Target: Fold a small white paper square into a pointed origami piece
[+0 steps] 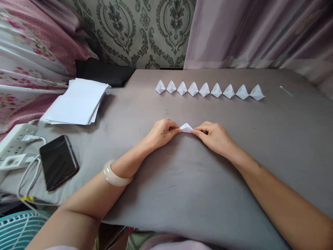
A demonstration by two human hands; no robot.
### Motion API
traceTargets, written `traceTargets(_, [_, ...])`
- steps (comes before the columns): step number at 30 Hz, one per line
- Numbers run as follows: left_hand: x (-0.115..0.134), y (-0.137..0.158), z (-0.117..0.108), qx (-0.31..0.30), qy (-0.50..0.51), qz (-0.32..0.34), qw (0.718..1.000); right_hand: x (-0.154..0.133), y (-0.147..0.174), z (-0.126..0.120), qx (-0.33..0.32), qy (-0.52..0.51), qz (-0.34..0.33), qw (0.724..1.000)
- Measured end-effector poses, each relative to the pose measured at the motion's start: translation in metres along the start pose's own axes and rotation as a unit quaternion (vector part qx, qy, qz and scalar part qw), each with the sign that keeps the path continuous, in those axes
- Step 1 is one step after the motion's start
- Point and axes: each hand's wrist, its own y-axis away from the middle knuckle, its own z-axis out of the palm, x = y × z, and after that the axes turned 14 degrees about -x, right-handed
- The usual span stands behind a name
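Note:
A small folded white paper boat [186,128] is held between my two hands just above or on the grey tabletop. My left hand [164,132] pinches its left corner between thumb and fingers. At the opposite corner, my right hand [212,135] grips it in the same way. The paper's peak points up in the middle; its ends are hidden by my fingertips. Beyond my hands, a row of several finished-looking white paper boats [204,89] stands across the table, the rightmost boat [257,93] appearing largest.
A stack of white paper sheets [78,100] lies at the left, beside a black folded item [104,71]. Nearer are a phone [58,162], a white power strip [19,142] and cables. A thin cotton-swab-like stick [286,91] lies far right. A turquoise fan grille [20,231] stands below the table edge.

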Motion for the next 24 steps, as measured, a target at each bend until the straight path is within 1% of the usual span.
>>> traceTargets(6, [0.0,-0.002,-0.006,-0.031,0.038,-0.028,0.998,-0.002,-0.007,-0.011,-0.05,-0.074,0.064,0.994])
traceTargets(9, [0.0,-0.004,-0.008,-0.022,0.054,-0.048,0.997,-0.002,-0.007,-0.014,-0.064,-0.09,0.091,0.99])
traceTargets(13, [0.004,-0.005,-0.009,-0.021,0.068,-0.076,0.995,-0.002,-0.008,-0.018,-0.088,-0.114,0.108,0.984])
traceTargets(17, [0.005,-0.007,-0.01,-0.029,0.082,-0.111,0.99,-0.003,-0.016,-0.025,-0.126,-0.121,0.122,0.977])
traceTargets(20, [0.003,-0.009,-0.011,-0.036,0.09,-0.116,0.988,-0.006,-0.024,-0.032,-0.16,-0.126,0.143,0.969])
traceTargets(24, [0.0,-0.012,-0.012,-0.042,0.094,-0.116,0.988,-0.012,-0.032,-0.041,-0.204,-0.128,0.148,0.959])
